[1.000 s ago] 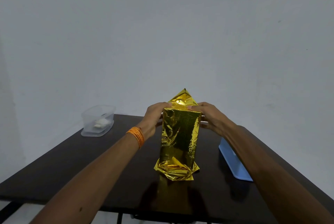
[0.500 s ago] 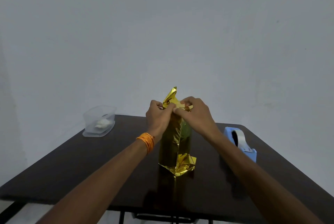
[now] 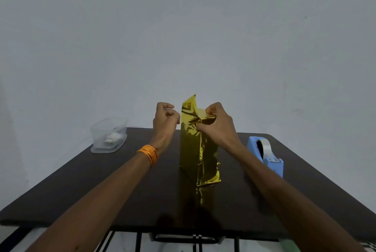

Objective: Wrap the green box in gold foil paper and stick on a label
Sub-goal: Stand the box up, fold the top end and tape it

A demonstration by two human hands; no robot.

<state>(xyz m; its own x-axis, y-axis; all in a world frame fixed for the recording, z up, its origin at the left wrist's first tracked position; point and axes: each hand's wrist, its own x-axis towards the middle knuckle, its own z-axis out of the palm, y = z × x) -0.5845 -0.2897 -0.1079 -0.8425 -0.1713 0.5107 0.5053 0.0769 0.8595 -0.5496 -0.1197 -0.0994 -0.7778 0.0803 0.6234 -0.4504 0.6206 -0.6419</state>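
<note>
The box wrapped in gold foil [image 3: 191, 150] stands upright in the middle of the dark table [image 3: 101, 186]; no green shows through. A foil flap sticks up at its top left, and crumpled foil juts out at its base on the right. My right hand [image 3: 215, 125] pinches the folded foil at the box's top right. My left hand [image 3: 165, 118], with an orange thread band on the wrist, is curled just left of the top flap. I see nothing in its fingers. No label is in view.
A blue tape dispenser [image 3: 266, 154] stands on the table to the right of the box. A clear plastic container [image 3: 108, 134] with something white inside sits at the back left corner. The table's front edge runs close below my forearms.
Both hands were pinching the foil at the box's top. My left hand has since come off it and moved left, while the right hand keeps its hold on the fold.
</note>
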